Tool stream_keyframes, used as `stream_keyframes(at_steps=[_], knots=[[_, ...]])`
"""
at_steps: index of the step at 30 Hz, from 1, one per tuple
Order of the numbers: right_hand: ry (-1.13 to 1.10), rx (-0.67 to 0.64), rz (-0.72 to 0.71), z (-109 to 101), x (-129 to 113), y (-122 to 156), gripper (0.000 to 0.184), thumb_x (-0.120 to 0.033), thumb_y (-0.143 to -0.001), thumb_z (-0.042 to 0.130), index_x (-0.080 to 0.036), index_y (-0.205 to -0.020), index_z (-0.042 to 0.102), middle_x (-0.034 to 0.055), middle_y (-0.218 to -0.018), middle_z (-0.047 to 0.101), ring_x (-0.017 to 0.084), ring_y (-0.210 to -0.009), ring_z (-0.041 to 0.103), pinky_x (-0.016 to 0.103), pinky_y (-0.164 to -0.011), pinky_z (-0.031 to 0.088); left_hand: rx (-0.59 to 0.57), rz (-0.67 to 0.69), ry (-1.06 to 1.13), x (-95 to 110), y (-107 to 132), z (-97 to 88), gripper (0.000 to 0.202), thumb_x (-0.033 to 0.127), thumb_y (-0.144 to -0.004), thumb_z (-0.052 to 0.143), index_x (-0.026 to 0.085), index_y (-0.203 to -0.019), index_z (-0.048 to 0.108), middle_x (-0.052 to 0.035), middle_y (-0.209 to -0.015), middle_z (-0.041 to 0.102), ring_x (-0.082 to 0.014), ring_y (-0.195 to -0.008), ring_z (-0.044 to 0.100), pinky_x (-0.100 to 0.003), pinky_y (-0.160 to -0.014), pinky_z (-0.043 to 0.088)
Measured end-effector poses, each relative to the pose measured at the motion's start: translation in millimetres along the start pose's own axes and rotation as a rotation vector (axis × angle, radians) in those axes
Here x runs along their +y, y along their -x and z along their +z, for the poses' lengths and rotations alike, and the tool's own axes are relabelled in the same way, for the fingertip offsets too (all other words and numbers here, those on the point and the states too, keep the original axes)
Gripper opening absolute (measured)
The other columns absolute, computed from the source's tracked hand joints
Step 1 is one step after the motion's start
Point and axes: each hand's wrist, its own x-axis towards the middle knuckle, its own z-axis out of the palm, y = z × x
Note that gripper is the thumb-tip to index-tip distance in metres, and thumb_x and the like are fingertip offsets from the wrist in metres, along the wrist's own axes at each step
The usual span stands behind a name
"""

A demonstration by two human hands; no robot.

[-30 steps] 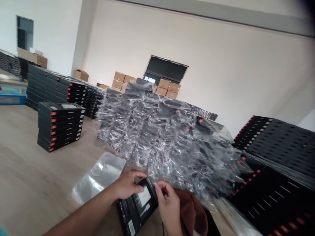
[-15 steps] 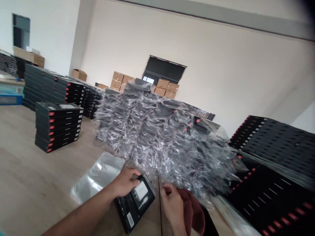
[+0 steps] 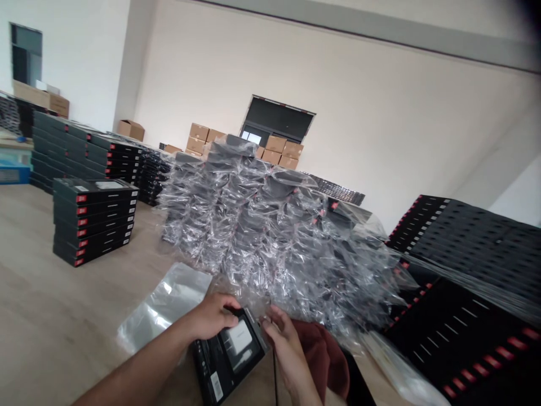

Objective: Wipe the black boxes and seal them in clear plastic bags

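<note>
My left hand (image 3: 211, 318) grips the upper left edge of a flat black box (image 3: 230, 358) with a white label panel. My right hand (image 3: 285, 344) pinches the box's right corner, and clear film seems to lie over its face. Just left of my left forearm lies a flat silver-clear plastic bag (image 3: 164, 307). Beyond both hands rises a tall pile of black boxes in clear plastic wrap (image 3: 262, 237), its film reaching close to my fingers. A brown cloth (image 3: 321, 361) lies beside my right hand.
A stack of black boxes with red tabs (image 3: 93, 220) stands on the light wooden table (image 3: 63, 299). Rows of black boxes (image 3: 460, 332) cover the right side. Longer rows stand behind, with cardboard cartons (image 3: 198, 138) against the far wall.
My right hand has moved from beside the box onto its right corner. The box has turned slightly, and the whole scene has shifted a little to the left in view.
</note>
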Motion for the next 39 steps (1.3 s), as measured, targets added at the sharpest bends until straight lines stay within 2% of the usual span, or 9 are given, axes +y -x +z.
stream_keyframes(at_steps=[3,6,11,14,18,21,29,34,39], knots=[[0.169,0.039,-0.090,2,3,-2,0.046,-0.040,-0.066,0.070,-0.017,-0.106,0.062,0.0106,-0.106,0.071,0.025,-0.094,0.068,0.036,-0.079,0.054,-0.037,-0.022,0.024,4,3,-0.3,0.044,0.025,-0.066,0.063,0.017,-0.109,0.068,-0.0046,-0.098,0.071,-0.0199,-0.085,0.064,-0.026,-0.073,0.046],[0.340,0.093,-0.155,1,4,-4,0.033,-0.043,-0.068,0.065,-0.017,-0.087,0.067,0.0088,-0.087,0.073,0.026,-0.082,0.069,0.036,-0.076,0.053,-0.066,-0.074,-0.025,7,6,-1.7,0.046,0.027,-0.067,0.063,0.018,-0.111,0.068,-0.0041,-0.091,0.072,-0.0209,-0.083,0.065,-0.027,-0.070,0.046],[0.465,0.197,-0.160,-10,0,-5,0.017,-0.037,-0.064,0.062,-0.022,-0.069,0.066,0.0041,-0.070,0.070,0.024,-0.069,0.064,0.033,-0.070,0.048,-0.046,-0.106,-0.029,4,5,-3.3,0.048,0.030,-0.067,0.064,0.019,-0.114,0.068,-0.0047,-0.094,0.072,-0.0222,-0.085,0.065,-0.028,-0.073,0.046],[0.473,0.180,-0.141,-13,-4,-4,0.019,-0.041,-0.064,0.064,-0.022,-0.062,0.062,0.0016,-0.059,0.065,0.020,-0.057,0.060,0.029,-0.058,0.045,-0.024,-0.104,0.041,-1,2,-2.9,0.048,0.030,-0.069,0.063,0.018,-0.116,0.067,-0.0050,-0.094,0.073,-0.0227,-0.088,0.065,-0.029,-0.076,0.047],[0.407,0.109,-0.122,-9,-7,-1,0.031,-0.050,-0.070,0.059,-0.020,-0.073,0.064,0.0008,-0.061,0.065,0.018,-0.054,0.059,0.027,-0.052,0.046,0.011,-0.073,0.134,-3,-2,-1.1,0.049,0.030,-0.072,0.062,0.017,-0.119,0.064,-0.0063,-0.105,0.072,-0.0241,-0.095,0.065,-0.032,-0.085,0.047],[0.388,0.102,-0.115,-6,-9,0,0.032,-0.049,-0.071,0.056,-0.019,-0.081,0.064,0.0013,-0.065,0.067,0.017,-0.054,0.059,0.026,-0.049,0.045,0.054,-0.030,0.168,-2,-3,0.9,0.051,0.031,-0.075,0.059,0.014,-0.124,0.061,-0.0079,-0.111,0.070,-0.0247,-0.100,0.064,-0.035,-0.090,0.046],[0.469,0.091,-0.166,0,-13,2,0.015,-0.035,-0.065,0.058,-0.022,-0.067,0.065,-0.0006,-0.056,0.065,0.018,-0.048,0.058,0.026,-0.046,0.041,0.218,0.048,0.022,-7,-9,5.4,0.050,0.026,-0.079,0.053,0.014,-0.127,0.059,-0.0098,-0.128,0.060,-0.0254,-0.119,0.054,-0.038,-0.106,0.035],[0.586,0.144,-0.265,6,-16,7,0.015,-0.034,-0.069,0.055,-0.022,-0.068,0.064,-0.0002,-0.058,0.066,0.018,-0.050,0.060,0.026,-0.051,0.043,0.262,0.042,0.001,-6,-7,6.0,0.049,0.025,-0.077,0.054,0.016,-0.125,0.061,-0.0086,-0.128,0.061,-0.0254,-0.121,0.053,-0.037,-0.106,0.035],[0.623,0.244,-0.409,8,-18,9,0.022,-0.041,-0.074,0.054,-0.022,-0.071,0.064,0.0012,-0.064,0.068,0.018,-0.058,0.062,0.026,-0.060,0.046,0.219,0.068,0.075,-1,-6,8.1,0.039,0.023,-0.078,0.051,0.020,-0.113,0.068,-0.0049,-0.111,0.070,-0.0242,-0.104,0.062,-0.036,-0.094,0.044]])
